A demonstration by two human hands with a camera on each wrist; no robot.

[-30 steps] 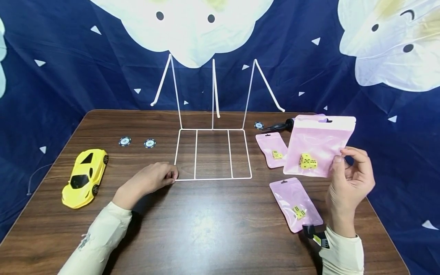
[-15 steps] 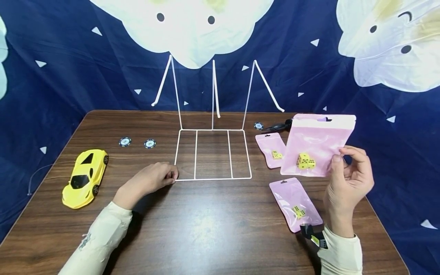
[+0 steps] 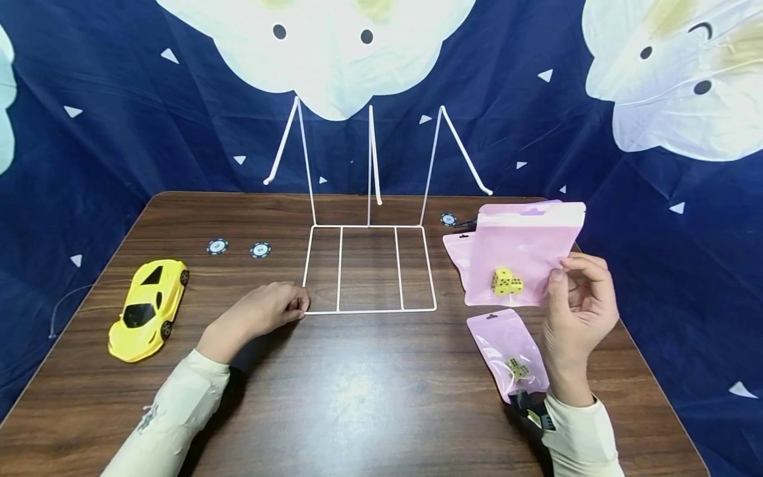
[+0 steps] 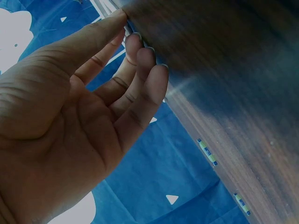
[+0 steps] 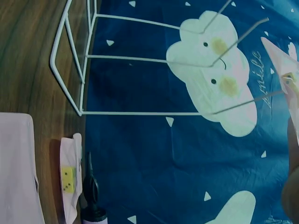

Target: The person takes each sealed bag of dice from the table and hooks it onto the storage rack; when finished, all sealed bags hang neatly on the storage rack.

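My right hand (image 3: 578,324) pinches a pink zip bag (image 3: 524,245) at its right edge between thumb and fingers, holding it up above the table. Several yellow dice (image 3: 505,282) show near the bag's bottom. In the right wrist view, part of this bag (image 5: 283,58) appears at the right edge. My left hand (image 3: 259,315) grips the front left corner of a white wire rack (image 3: 369,311) with three upright hooked arms. Seen from the left wrist, the thumb and fingertips (image 4: 161,77) come together at the white wire; the exact contact is partly hidden.
Another pink bag with dice (image 3: 497,334) lies near the right forearm, and a smaller pink bag (image 3: 457,250) lies partly behind the held one. Poker chips (image 3: 260,250) and a yellow toy car (image 3: 149,308) are on the left. A black thin-tipped tool (image 5: 91,189) lies at the back right.
My right hand has moved left with the pink bag, nearer the rack, and the bag now covers part of the smaller bag. My left hand and the rack have stayed put.
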